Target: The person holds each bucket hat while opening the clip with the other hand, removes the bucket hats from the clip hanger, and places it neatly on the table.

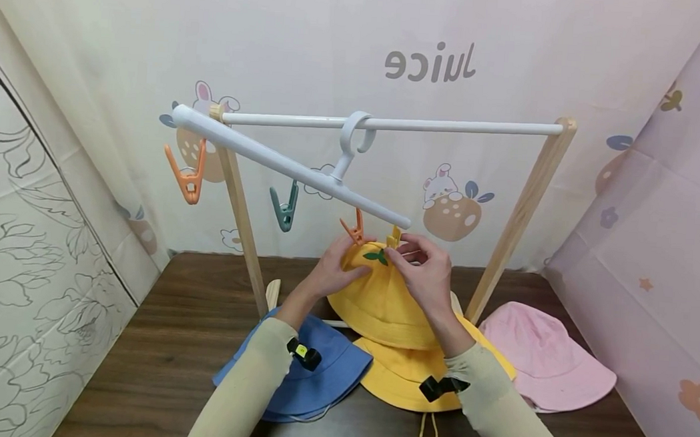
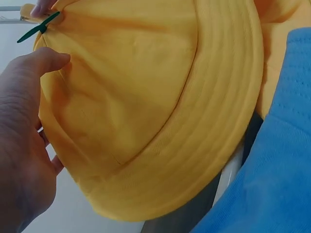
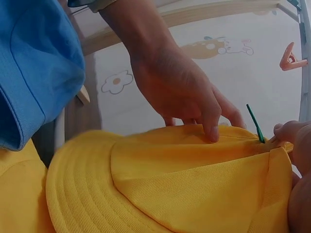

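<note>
In the head view a yellow bucket hat point(image 1: 374, 307) with a green leaf on its crown hangs under the low right end of a white hanger point(image 1: 257, 154). My left hand point(image 1: 336, 268) grips the side of the crown, thumb in front and fingers behind. My right hand point(image 1: 428, 270) pinches the crown's top by the leaf point(image 3: 255, 124), right below a yellow clip point(image 1: 393, 237). Whether the clip bites the fabric is hard to tell. An orange clip point(image 1: 357, 229) hangs just left of it, above my left fingers.
The hanger hooks over a white rail point(image 1: 452, 126) on a wooden-legged stand point(image 1: 521, 219). Farther left hang a green clip point(image 1: 284, 208) and another orange clip point(image 1: 188, 178). A blue hat point(image 1: 317, 357), another yellow hat point(image 1: 403, 382) and a pink hat point(image 1: 552, 358) lie on the table point(image 1: 156, 340).
</note>
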A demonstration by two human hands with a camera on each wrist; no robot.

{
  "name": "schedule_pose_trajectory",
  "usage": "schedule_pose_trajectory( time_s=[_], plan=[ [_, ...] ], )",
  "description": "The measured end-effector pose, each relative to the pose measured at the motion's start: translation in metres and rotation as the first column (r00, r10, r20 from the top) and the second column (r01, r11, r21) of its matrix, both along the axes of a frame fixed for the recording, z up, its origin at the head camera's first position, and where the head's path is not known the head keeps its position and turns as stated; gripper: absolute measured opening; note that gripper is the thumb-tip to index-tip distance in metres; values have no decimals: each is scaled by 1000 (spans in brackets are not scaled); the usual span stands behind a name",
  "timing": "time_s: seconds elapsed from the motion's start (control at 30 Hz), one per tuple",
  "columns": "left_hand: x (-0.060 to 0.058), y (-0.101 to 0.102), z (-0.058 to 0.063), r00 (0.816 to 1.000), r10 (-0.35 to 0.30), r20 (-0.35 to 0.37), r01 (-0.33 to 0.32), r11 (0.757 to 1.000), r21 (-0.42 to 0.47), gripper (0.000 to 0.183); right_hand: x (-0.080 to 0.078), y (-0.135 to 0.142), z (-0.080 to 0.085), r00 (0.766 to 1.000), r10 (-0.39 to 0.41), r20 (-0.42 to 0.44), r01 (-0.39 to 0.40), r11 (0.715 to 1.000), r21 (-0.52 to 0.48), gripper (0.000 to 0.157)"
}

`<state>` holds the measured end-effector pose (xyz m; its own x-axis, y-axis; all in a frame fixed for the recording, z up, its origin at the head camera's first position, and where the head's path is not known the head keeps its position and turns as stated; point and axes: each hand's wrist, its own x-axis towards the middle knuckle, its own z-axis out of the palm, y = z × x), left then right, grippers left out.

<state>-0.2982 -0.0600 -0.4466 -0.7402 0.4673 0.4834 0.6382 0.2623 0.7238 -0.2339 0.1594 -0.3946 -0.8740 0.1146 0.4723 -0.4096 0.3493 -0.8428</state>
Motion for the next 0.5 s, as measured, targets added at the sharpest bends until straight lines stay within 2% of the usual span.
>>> schedule_pose_trajectory(
  time_s=[0.27, 0.5],
  plan=[
    [2, -5, 0, 999, -5, 42, 6, 1000, -20, 54, 1, -1, 0, 1000, 5, 11, -5, 1000, -5, 36],
    [1, -5, -3, 999, -35, 37, 34, 999, 22, 52, 0, -2, -1, 1000, 18, 18, -18, 1000, -11, 37]
  ],
)
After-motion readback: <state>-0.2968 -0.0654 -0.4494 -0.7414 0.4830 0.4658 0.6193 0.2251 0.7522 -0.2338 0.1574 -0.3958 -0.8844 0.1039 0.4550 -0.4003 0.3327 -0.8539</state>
